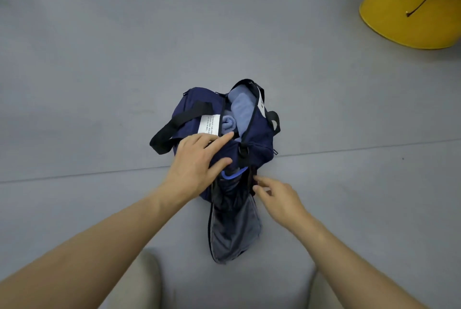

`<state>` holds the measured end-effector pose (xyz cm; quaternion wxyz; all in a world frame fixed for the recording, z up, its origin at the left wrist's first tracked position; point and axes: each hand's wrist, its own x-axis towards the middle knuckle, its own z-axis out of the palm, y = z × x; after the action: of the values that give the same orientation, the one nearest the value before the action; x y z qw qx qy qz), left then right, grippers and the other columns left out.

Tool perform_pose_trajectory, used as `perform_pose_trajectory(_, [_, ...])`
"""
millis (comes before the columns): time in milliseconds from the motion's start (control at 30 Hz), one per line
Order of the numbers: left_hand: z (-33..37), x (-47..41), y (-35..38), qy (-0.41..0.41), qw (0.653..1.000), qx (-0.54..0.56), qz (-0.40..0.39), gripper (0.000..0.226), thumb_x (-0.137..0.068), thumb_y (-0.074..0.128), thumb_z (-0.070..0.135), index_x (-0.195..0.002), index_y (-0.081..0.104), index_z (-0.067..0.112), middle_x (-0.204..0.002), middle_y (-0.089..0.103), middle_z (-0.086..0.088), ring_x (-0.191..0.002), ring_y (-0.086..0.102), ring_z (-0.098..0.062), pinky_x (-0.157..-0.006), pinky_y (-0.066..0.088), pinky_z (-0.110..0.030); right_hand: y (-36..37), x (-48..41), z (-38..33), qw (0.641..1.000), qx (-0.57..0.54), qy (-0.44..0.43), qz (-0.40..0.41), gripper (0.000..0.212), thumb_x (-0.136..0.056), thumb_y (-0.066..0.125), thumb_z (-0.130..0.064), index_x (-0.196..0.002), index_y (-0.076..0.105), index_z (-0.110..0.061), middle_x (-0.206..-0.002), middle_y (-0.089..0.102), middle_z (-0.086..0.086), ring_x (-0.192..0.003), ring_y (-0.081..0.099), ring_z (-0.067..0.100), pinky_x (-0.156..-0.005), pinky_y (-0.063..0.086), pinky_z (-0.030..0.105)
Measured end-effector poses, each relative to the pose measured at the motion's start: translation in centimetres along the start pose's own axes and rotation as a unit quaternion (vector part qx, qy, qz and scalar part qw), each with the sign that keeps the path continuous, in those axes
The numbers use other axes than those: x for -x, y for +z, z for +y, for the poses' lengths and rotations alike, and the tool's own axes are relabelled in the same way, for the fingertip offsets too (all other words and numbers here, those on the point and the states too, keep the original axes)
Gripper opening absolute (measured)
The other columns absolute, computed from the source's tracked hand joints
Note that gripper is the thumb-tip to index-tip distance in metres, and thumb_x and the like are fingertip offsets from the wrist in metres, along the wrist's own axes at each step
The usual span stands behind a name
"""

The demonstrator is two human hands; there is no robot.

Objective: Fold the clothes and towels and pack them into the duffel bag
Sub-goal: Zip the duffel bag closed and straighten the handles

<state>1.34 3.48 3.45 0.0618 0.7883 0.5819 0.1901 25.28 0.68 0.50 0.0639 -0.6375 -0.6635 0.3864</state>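
A navy duffel bag (194,111) with black handles lies on the grey floor, its main zip open. Folded light-blue towels (243,109) and a smaller rolled blue cloth (227,123) fill the opening. A white label (209,124) shows on the bag's left side. My left hand (197,164) rests flat on the bag's near left side, fingers straight and spread. The end pocket (234,224) gapes toward me, dark inside, with a blue edge showing at its top. My right hand (277,199) hovers at the pocket's right edge, fingertips touching the black trim, fingers loosely bent.
A yellow round container (409,9) with a black strap stands at the far right. A seam in the floor (74,175) runs left to right under the bag. My knees in light trousers (144,281) are at the bottom edge.
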Motion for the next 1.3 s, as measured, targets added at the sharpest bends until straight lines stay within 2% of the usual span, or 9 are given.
perform_pose_trajectory(100, [0.0, 0.1, -0.3, -0.008, 1.0, 0.003, -0.004, 0.057, -0.096, 0.048, 0.056, -0.147, 0.047, 0.031, -0.117, 0.064, 0.007, -0.108, 0.058, -0.02, -0.096, 0.046, -0.04, -3.0, -1.0, 0.5, 0.99, 0.128, -0.027, -0.055, 0.036, -0.099, 0.05, -0.04, -0.133, 0.061, -0.034, -0.122, 0.071, -0.007, -0.114, 0.065, 0.016, -0.095, 0.048, 0.031])
perform_pose_trajectory(200, [-0.2, -0.2, -0.9, -0.01, 1.0, 0.006, 0.01, 0.054, -0.096, 0.046, 0.055, -0.145, 0.05, 0.03, -0.119, 0.065, 0.008, -0.11, 0.058, -0.018, -0.095, 0.045, -0.036, -6.5, -2.7, -1.2, 0.98, 0.173, -0.08, 0.056, 0.028, -0.099, 0.049, -0.037, -0.12, 0.068, -0.034, -0.102, 0.075, -0.008, -0.099, 0.068, 0.02, -0.085, 0.052, 0.035])
perform_pose_trajectory(467, [-1.9, -2.7, -2.5, -0.223, 0.969, 0.106, -0.001, 0.033, -0.098, 0.048, 0.05, -0.118, 0.067, 0.033, -0.109, 0.068, 0.016, -0.104, 0.061, -0.01, -0.088, 0.048, -0.032, -10.3, -7.9, -7.8, 0.984, 0.054, -0.057, 0.163, 0.024, -0.095, 0.049, -0.041, -0.085, 0.063, -0.024, -0.076, 0.066, -0.006, -0.074, 0.06, 0.023, -0.065, 0.044, 0.035])
perform_pose_trajectory(633, [-2.3, -5.3, -1.9, -0.332, 0.927, 0.058, -0.162, 0.053, -0.079, 0.063, 0.072, -0.112, 0.053, 0.031, -0.104, 0.06, 0.01, -0.094, 0.063, -0.018, -0.08, 0.054, -0.038, -8.5, -10.8, -8.6, 0.986, 0.112, 0.121, 0.022, 0.057, -0.085, 0.049, -0.071, -0.091, 0.051, -0.015, -0.091, 0.059, 0.005, -0.085, 0.057, 0.029, -0.069, 0.047, 0.036])
perform_pose_trajectory(733, [-1.5, -5.7, -0.4, -0.382, 0.891, 0.023, -0.245, 0.084, -0.075, 0.059, 0.081, -0.126, 0.044, 0.016, -0.119, 0.058, -0.006, -0.106, 0.061, -0.03, -0.084, 0.052, -0.039, -7.1, -10.9, -8.0, 0.983, 0.125, 0.127, -0.037, 0.044, -0.091, 0.051, -0.053, -0.105, 0.056, -0.011, -0.103, 0.061, 0.01, -0.087, 0.057, 0.031, -0.077, 0.051, 0.035])
perform_pose_trajectory(833, [-1.5, -5.8, 0.0, -0.438, 0.855, 0.068, -0.269, 0.054, -0.086, 0.067, 0.06, -0.097, 0.053, 0.01, -0.104, 0.065, -0.006, -0.09, 0.062, -0.026, -0.07, 0.046, -0.033, -7.3, -10.0, -7.8, 0.985, 0.143, 0.073, -0.06, 0.028, -0.095, 0.047, -0.039, -0.094, 0.053, -0.012, -0.098, 0.059, 0.009, -0.079, 0.052, 0.026, -0.066, 0.041, 0.033])
perform_pose_trajectory(967, [-2.2, -4.6, -0.8, -0.452, 0.863, 0.12, -0.192, 0.014, -0.093, 0.057, 0.02, -0.083, 0.049, 0.014, -0.085, 0.059, -0.003, -0.078, 0.054, -0.025, -0.069, 0.044, -0.032, -9.8, -7.4, -7.8, 0.992, 0.107, -0.004, -0.065, 0.029, -0.091, 0.048, -0.035, -0.071, 0.039, -0.015, -0.071, 0.051, 0.0, -0.062, 0.044, 0.019, -0.055, 0.034, 0.032])
perform_pose_trajectory(1100, [-1.6, -1.4, -3.9, -0.489, 0.785, 0.379, -0.021, 0.022, -0.102, 0.054, 0.026, -0.084, 0.056, 0.014, -0.079, 0.059, -0.005, -0.07, 0.05, -0.022, -0.061, 0.043, -0.032, -11.6, -3.1, -9.0, 0.992, 0.111, -0.051, -0.011, 0.027, -0.087, 0.046, -0.03, -0.067, 0.038, -0.014, -0.065, 0.052, 0.002, -0.062, 0.044, 0.024, -0.058, 0.039, 0.036])
perform_pose_trajectory(1300, [2.8, 6.2, -6.2, -0.506, 0.751, 0.424, 0.023, 0.028, -0.105, 0.049, 0.024, -0.081, 0.056, 0.011, -0.066, 0.051, -0.006, -0.055, 0.041, -0.018, -0.045, 0.033, -0.023, -8.8, 4.7, -7.4, 0.994, 0.093, -0.043, -0.026, 0.027, -0.082, 0.045, -0.035, -0.068, 0.043, -0.012, -0.066, 0.057, 0.004, -0.065, 0.051, 0.028, -0.06, 0.042, 0.039])
